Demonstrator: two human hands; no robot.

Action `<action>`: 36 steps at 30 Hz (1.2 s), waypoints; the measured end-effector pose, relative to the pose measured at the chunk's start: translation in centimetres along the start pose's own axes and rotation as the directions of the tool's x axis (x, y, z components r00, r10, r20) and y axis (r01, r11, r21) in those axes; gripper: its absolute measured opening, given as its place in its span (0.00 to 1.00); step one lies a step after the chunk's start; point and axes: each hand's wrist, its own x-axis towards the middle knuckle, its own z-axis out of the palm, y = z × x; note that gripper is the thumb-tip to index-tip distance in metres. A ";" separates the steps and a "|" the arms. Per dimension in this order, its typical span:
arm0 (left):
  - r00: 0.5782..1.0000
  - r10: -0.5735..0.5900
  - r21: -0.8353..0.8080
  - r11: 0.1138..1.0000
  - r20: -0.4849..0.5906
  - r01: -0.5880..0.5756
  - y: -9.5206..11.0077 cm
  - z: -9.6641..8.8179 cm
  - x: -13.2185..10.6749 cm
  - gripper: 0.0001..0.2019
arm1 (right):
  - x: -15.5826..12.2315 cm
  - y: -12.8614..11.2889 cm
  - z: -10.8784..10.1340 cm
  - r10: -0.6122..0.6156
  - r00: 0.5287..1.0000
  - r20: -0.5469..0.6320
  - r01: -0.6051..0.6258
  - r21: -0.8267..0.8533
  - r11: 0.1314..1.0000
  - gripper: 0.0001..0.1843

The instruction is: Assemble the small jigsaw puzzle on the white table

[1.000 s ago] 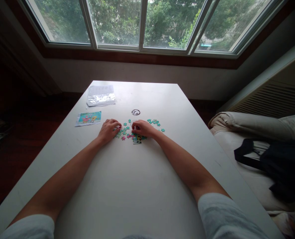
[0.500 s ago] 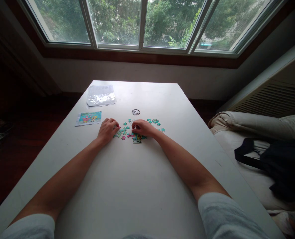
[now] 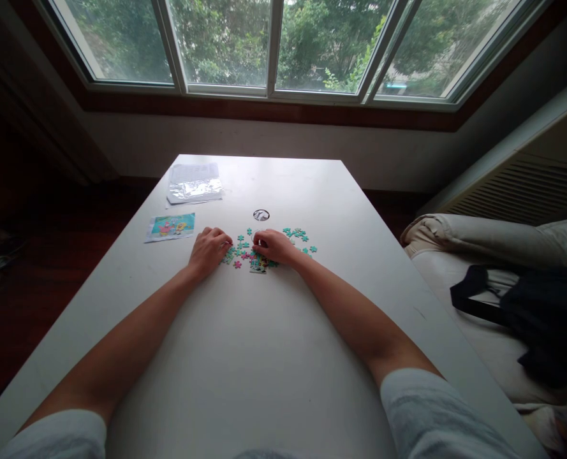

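Note:
My left hand (image 3: 209, 251) rests at the left edge of a scatter of small jigsaw pieces (image 3: 240, 245), thumb and fingertips pinched on a jigsaw piece that is mostly hidden. Across from it, my right hand (image 3: 273, 246) bends over a small joined section of the jigsaw (image 3: 258, 266), its curled fingers closed at the section's upper edge. The hand covers part of that section. Most loose pieces are turquoise, and a pink one (image 3: 238, 264) lies just left of the section. More turquoise pieces (image 3: 296, 233) lie beyond my right hand.
A small picture sheet (image 3: 171, 226) with cartoon figures lies left of my left hand. Behind it is a clear plastic bag on papers (image 3: 194, 183). A round black-and-white mark (image 3: 261, 215) shows on the white table (image 3: 245, 357). A cushioned seat (image 3: 436, 274) with dark cloth stands right.
The joined section has shifted slightly left along with my right hand's fingertips. My left hand has moved a little to the right.

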 end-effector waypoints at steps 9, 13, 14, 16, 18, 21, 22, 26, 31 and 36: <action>0.997 0.017 0.022 1.000 0.079 -0.019 0.8 -0.2 0.2 0.07 | 0.1 0.2 0.1 0.017 1.000 -0.015 -0.016 0.019 1.000 0.06; 0.994 0.005 0.017 1.000 0.106 -0.007 0.8 0.2 0.2 0.05 | 0.2 0.4 0.2 0.042 0.999 -0.011 -0.042 0.038 0.998 0.06; 0.994 0.005 0.013 1.000 0.108 -0.007 0.8 0.3 0.2 0.05 | 0.2 0.4 0.1 0.045 0.999 -0.011 -0.044 0.044 0.998 0.06; 0.994 0.013 0.005 1.000 0.106 -0.014 0.7 0.3 0.1 0.05 | 0.2 0.4 -0.1 0.039 0.999 -0.006 -0.038 0.056 0.998 0.06; 0.996 0.013 0.002 1.000 0.094 -0.013 0.6 0.2 0.0 0.05 | 0.1 0.2 -0.5 0.012 1.000 0.010 -0.013 0.066 0.998 0.06; 0.998 -0.002 -0.005 1.000 0.061 0.002 0.5 -0.1 -0.2 0.06 | 0.0 -0.1 -1.3 -0.045 0.997 0.066 0.039 0.080 0.996 0.07; 0.999 -0.007 -0.006 1.000 0.051 0.007 0.5 -0.2 -0.3 0.07 | 0.0 -0.2 -1.6 -0.060 0.994 0.092 0.053 0.081 0.995 0.08; 0.999 0.001 0.029 1.000 0.055 -0.002 0.6 -0.8 -0.2 0.08 | 0.0 -0.2 -2.5 -0.081 0.980 0.183 0.070 0.065 0.995 0.15; 0.995 0.052 0.140 0.988 0.082 -0.063 1.3 -1.1 -0.1 0.09 | -0.1 0.2 -3.1 -0.036 0.968 0.248 0.010 0.105 0.994 0.16; 0.991 0.079 0.216 0.971 0.107 -0.101 2.0 -0.7 0.0 0.11 | -0.2 0.5 -3.1 0.010 0.969 0.246 -0.037 0.107 0.994 0.15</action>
